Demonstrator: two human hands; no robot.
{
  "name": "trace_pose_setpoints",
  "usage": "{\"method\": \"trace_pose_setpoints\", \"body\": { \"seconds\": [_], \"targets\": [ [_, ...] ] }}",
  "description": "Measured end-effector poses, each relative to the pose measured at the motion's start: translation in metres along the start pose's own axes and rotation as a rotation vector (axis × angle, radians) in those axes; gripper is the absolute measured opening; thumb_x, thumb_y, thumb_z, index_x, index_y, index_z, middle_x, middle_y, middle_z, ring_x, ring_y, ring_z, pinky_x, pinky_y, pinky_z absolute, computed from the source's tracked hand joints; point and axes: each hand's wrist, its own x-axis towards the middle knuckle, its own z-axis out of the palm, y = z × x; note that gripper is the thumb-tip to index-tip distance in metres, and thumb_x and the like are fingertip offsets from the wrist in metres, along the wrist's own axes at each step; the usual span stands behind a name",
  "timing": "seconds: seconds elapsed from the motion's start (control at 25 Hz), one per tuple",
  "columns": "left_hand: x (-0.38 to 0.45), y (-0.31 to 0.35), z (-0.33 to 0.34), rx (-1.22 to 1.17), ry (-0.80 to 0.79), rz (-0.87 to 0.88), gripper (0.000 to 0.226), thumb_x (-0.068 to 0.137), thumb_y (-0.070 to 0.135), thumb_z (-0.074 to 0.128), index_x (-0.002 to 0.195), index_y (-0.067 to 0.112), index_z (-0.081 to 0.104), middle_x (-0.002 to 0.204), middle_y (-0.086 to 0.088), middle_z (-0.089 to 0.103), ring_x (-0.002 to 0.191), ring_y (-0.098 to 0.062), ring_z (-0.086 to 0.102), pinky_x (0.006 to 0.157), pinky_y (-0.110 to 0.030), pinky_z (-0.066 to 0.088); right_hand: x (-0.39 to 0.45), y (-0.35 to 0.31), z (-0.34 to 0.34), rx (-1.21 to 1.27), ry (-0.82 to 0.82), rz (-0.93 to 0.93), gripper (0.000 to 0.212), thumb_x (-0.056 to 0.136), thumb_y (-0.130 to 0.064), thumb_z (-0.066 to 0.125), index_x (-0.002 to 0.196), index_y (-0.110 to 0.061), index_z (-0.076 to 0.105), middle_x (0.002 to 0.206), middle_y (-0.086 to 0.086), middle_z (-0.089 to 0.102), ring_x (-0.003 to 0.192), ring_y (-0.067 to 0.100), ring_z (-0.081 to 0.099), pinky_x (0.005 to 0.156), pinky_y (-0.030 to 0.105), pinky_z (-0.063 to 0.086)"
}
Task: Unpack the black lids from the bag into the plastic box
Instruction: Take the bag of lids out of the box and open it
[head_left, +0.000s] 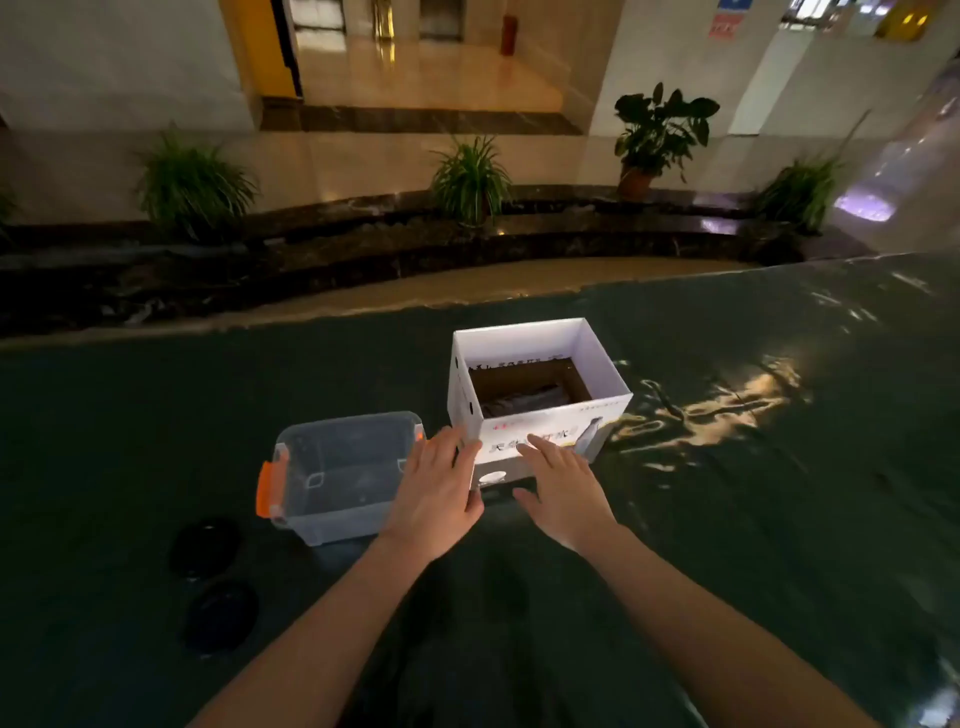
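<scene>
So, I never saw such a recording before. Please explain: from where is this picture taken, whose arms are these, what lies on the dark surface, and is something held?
There is no machine: one camera on a person's head looks down at bare arms. The left hand and right hand reach forward with straight fingers and hold nothing. On the dark table cover stand a clear plastic box with orange clips and an open white cardboard box with something dark inside. Two black lids lie left of the arms.

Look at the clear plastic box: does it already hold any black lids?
No: the plastic box looks empty, while two black lids lie on the table beside it.
</scene>
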Motion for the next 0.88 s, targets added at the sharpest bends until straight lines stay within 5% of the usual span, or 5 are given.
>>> {"method": "trace_pose_setpoints", "body": {
  "seconds": [0.12, 0.28, 0.44, 0.6, 0.88],
  "targets": [
    [0.035, -0.005, 0.011, -0.012, 0.053, 0.034, 0.070, 0.082, 0.033, 0.068, 0.142, 0.019, 0.034, 0.150, -0.007, 0.038, 0.138, -0.026, 0.036, 0.112, -0.052, 0.030, 0.035, 0.015, -0.006, 0.042, 0.167, -0.016, 0.049, 0.091, -0.032, 0.060, 0.137, -0.024, 0.047, 0.146, -0.002, 0.047, 0.134, 0.020, 0.045, 0.111, 0.039, 0.035],
    [0.065, -0.013, 0.031, 0.014, -0.006, 0.064, 0.068, 0.088, 0.034, 0.058, 0.147, 0.022, 0.027, 0.156, -0.001, 0.029, 0.143, -0.022, 0.026, 0.115, -0.053, 0.023, 0.095, 0.041, -0.019, 0.069, 0.328, -0.019, 0.026, 0.093, -0.022, 0.056, 0.118, -0.020, 0.061, 0.121, -0.001, 0.062, 0.107, 0.017, 0.060, 0.090, 0.031, 0.052],
    [0.063, -0.018, 0.056, -0.012, -0.063, 0.020, 0.072, 0.089, 0.029, 0.055, 0.149, 0.023, 0.016, 0.156, 0.000, 0.026, 0.144, -0.022, 0.023, 0.115, -0.053, 0.024, 0.169, 0.063, -0.019, 0.017, -0.016, -0.038, 0.031, 0.093, -0.023, 0.057, 0.124, -0.020, 0.057, 0.129, 0.002, 0.055, 0.113, 0.021, 0.058, 0.095, 0.033, 0.049],
    [0.064, -0.014, 0.067, -0.019, -0.008, 0.005, 0.072, 0.085, 0.028, 0.060, 0.146, 0.021, 0.023, 0.149, -0.002, 0.035, 0.138, -0.024, 0.032, 0.115, -0.049, 0.025, 0.223, 0.059, -0.001, -0.203, -0.419, -0.112, 0.077, 0.078, -0.027, 0.076, 0.144, -0.029, 0.034, 0.145, 0.004, 0.040, 0.129, 0.030, 0.045, 0.103, 0.047, 0.042],
    [0.040, 0.004, 0.075, -0.080, 0.000, 0.042, 0.067, 0.080, 0.026, 0.064, 0.140, 0.015, 0.036, 0.139, -0.004, 0.042, 0.137, -0.027, 0.035, 0.112, -0.043, 0.033, 0.239, 0.059, 0.025, -0.512, -0.630, -0.184, 0.115, 0.064, -0.032, 0.086, 0.151, -0.033, 0.010, 0.155, 0.006, 0.026, 0.141, 0.033, 0.028, 0.111, 0.062, 0.025]
  ]
}}
